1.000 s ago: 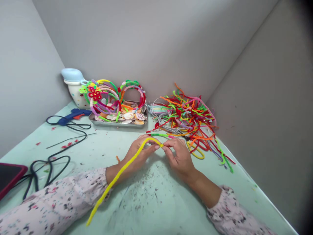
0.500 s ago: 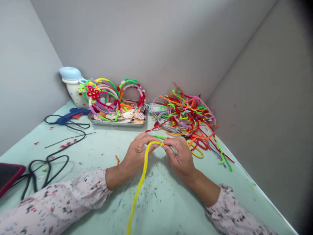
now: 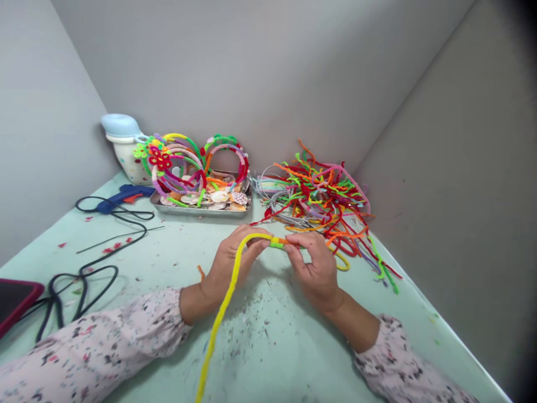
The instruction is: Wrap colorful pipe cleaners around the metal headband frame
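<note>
A yellow pipe cleaner [image 3: 221, 313] arches up from the bottom edge to a band between my hands, where its end lies around an orange and green piece [image 3: 282, 243]. My left hand [image 3: 235, 258] pinches the yellow pipe cleaner and the band at their left. On the other side, my right hand [image 3: 315, 270] has thumb and forefinger closed on the orange and green piece. Most of that piece is hidden by my fingers.
Colourful hoops [image 3: 178, 162] stand in a metal tray [image 3: 201, 212] of shells. Right of it lies a tangled pipe cleaner heap [image 3: 323, 193]. At left are a blue glue gun [image 3: 121, 196], black cable [image 3: 113, 254], lidded cup [image 3: 130, 159] and red-edged device [image 3: 36, 292].
My fingertips have moved apart, and the orange and green band now shows between them. The yellow pipe cleaner's hanging length has swung left.
</note>
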`<state>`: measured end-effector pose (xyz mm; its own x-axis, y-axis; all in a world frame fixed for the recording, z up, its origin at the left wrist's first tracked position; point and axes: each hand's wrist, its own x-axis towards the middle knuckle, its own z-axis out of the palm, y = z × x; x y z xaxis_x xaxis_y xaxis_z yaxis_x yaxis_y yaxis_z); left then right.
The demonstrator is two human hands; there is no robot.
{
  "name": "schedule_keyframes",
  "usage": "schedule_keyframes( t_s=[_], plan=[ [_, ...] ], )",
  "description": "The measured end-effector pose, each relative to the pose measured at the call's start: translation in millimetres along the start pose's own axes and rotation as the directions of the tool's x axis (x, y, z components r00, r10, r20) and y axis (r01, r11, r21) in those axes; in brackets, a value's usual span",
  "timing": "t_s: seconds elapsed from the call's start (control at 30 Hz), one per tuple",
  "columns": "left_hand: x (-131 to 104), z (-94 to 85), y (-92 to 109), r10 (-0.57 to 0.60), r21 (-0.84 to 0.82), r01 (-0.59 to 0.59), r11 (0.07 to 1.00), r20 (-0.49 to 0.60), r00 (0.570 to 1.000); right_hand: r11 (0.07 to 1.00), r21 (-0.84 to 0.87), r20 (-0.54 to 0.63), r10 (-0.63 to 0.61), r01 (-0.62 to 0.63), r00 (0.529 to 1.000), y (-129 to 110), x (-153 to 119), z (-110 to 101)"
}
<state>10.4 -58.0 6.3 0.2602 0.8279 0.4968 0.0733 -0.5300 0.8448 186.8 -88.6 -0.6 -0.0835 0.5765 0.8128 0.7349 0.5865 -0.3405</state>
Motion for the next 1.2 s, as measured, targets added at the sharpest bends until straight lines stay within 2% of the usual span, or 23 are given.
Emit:
schedule_keyframes(
  t_s=[0.13, 0.3, 0.6, 0.9, 1.2],
  plan=[
    [0.5, 0.1, 1.1, -0.054, -0.02, 0.054, 0.998, 0.008, 0.999, 1.0, 0.012, -0.02, 0.004, -0.004, 1.0, -4.3, 1.5, -1.7],
    [1.9, -1.2, 3.2, -0.005, -0.034, 0.005, 0.999, -0.02, 1.0, 0.999, 0.004, -0.024, 0.041, -0.041, 0.999, -8.7, 2.5, -2.9],
    [0.4, -2.1, 5.2, -0.051, -0.028, 0.05, 0.998, -0.028, 0.998, 0.999, -0.013, -0.016, 0.032, -0.033, 0.999, -16.0, 6.5, -6.0],
    [2.0, 0.8, 2.4, -0.055, -0.092, 0.045, 0.995, -0.108, 0.993, 0.992, 0.007, -0.009, 0.124, -0.123, 0.992, -13.6, 6.9, -5.1],
    [3.2, -1.0, 4.6, -0.066, -0.072, 0.059, 0.996, -0.095, 0.993, 0.989, 0.018, 0.032, 0.144, -0.145, 0.989, -15.2, 6.7, -5.7]
  ],
)
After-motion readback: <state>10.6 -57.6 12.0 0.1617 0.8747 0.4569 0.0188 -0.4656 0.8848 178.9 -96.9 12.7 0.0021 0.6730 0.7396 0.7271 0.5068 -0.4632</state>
